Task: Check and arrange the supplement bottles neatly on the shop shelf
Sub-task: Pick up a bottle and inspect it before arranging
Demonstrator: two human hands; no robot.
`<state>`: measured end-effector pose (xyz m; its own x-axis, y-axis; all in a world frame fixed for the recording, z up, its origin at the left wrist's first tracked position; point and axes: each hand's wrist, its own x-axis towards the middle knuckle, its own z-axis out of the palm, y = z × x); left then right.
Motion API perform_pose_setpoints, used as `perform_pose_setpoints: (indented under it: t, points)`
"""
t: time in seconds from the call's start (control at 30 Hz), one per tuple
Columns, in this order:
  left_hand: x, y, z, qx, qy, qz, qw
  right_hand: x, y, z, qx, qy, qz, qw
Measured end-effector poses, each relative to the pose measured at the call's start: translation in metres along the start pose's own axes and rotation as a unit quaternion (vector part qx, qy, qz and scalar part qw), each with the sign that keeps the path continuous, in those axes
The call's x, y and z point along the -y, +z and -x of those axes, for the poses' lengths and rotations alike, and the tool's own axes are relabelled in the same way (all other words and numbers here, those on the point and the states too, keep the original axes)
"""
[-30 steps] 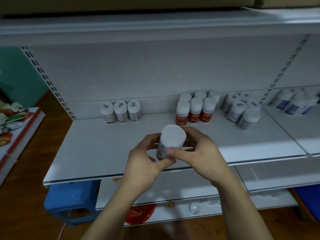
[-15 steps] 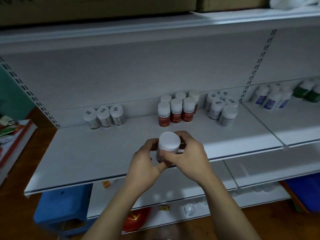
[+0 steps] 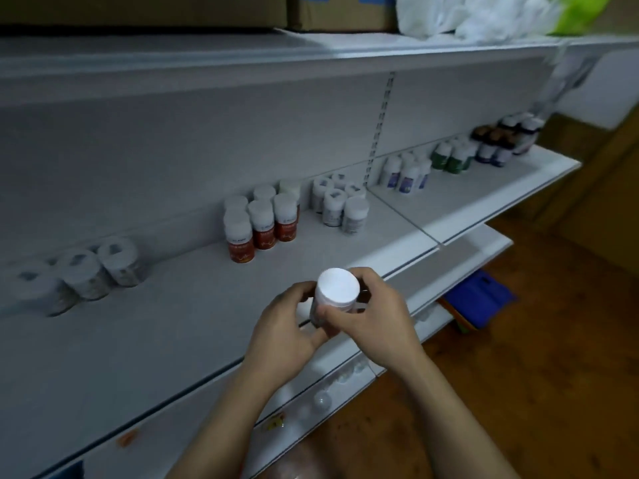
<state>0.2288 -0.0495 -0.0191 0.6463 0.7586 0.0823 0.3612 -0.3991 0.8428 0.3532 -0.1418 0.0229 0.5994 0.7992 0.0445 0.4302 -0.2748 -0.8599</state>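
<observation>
**Grip.** Both hands grasp one supplement bottle (image 3: 338, 288) between them. The left hand (image 3: 283, 335) curls round the body from the left. The right hand (image 3: 377, 319) wraps it from the right, thumb laid across the near side just under the cap. The bottle sits upright in the joint grip, cap uppermost, over the front edge of the shelf (image 3: 173, 340).

**Item.** It has a plain white round cap and a pale body. The fingers cover most of the body, and the label cannot be read.

**Surface.** The shelf is white and bare directly beyond the grip.
- Beyond the grip, slightly left, against the back panel: a block of red-labelled bottles (image 3: 257, 224), white-capped, in two rows.
- Just right of that block: a cluster of grey-labelled bottles (image 3: 340, 205), some with stickers on the caps.
- Far left of the grip: three white bottles (image 3: 86, 274) in a row, blurred.
- On the adjoining shelf section, beyond and right of the grip: purple-labelled bottles (image 3: 404, 174), then green bottles (image 3: 453, 157), then dark-capped bottles (image 3: 501, 140), the dark ones farthest from the grip.

**Room.**
- Above the grip, the top shelf (image 3: 311, 53) carries cardboard boxes (image 3: 339, 12) and a white plastic bag (image 3: 484, 15).
- Below the grip runs a lower shelf (image 3: 460, 257).
- Right of the grip and lower, a blue object (image 3: 480, 299) lies on the wooden floor (image 3: 518, 375). It cannot be identified.
</observation>
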Motion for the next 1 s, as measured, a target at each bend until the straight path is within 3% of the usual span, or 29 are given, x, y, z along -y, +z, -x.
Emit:
perform_pose_setpoints:
  t: [0.23, 0.47, 0.67, 1.0]
  points:
    - [-0.008, 0.034, -0.009, 0.113, 0.048, -0.037, 0.992, -0.031, -0.045, 0.036, -0.134, 0.066, 0.062, 0.987]
    - [-0.053, 0.093, -0.022, 0.217, 0.141, -0.108, 0.96, -0.077, -0.111, 0.083, -0.263, 0.158, 0.09, 0.947]
    - [-0.122, 0.177, -0.053, 0.261, 0.285, -0.277, 0.88, -0.133, -0.188, 0.112, -0.35, 0.234, 0.103, 0.901]
    - [-0.23, 0.368, -0.065, 0.325, 0.408, -0.355, 0.776, -0.231, -0.323, 0.171, -0.476, 0.312, 0.056, 0.82]
